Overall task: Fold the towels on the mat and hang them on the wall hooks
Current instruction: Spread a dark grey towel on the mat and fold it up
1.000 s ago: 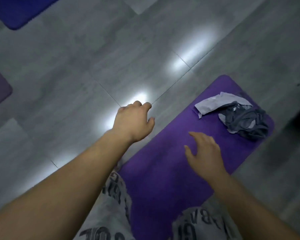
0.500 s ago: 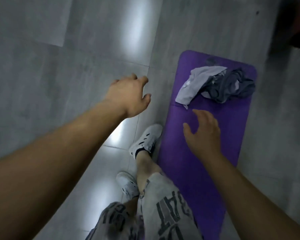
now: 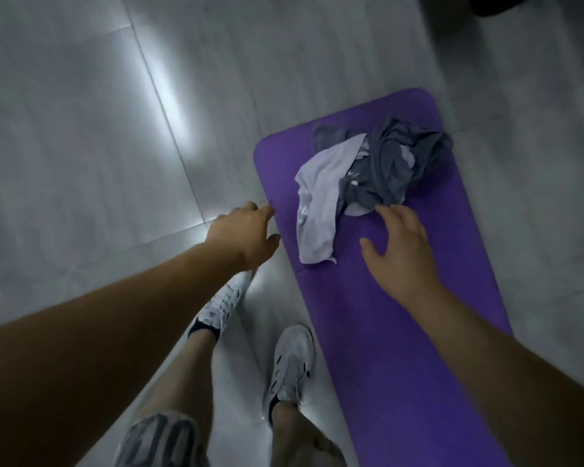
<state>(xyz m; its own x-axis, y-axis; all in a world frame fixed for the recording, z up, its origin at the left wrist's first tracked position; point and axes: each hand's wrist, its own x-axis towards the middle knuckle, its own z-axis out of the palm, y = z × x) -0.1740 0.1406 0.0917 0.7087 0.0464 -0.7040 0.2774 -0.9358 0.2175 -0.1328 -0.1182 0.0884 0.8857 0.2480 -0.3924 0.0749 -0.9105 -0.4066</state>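
Long purple foam mat (image 3: 378,315) lies on grey tiled floor (image 3: 98,146); crumpled pale lilac towel (image 3: 321,203) and bunched dark grey towel (image 3: 398,163) lie touching at its far end; right hand (image 3: 402,251) spread, empty, fingertips at the grey towel's edge; left hand (image 3: 246,237) loose, empty, beside the mat's edge.

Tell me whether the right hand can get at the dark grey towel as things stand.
Probably yes. The right hand is open over the mat, fingertips right at the dark grey towel's near edge, with nothing between them. The pale towel lies to its left.
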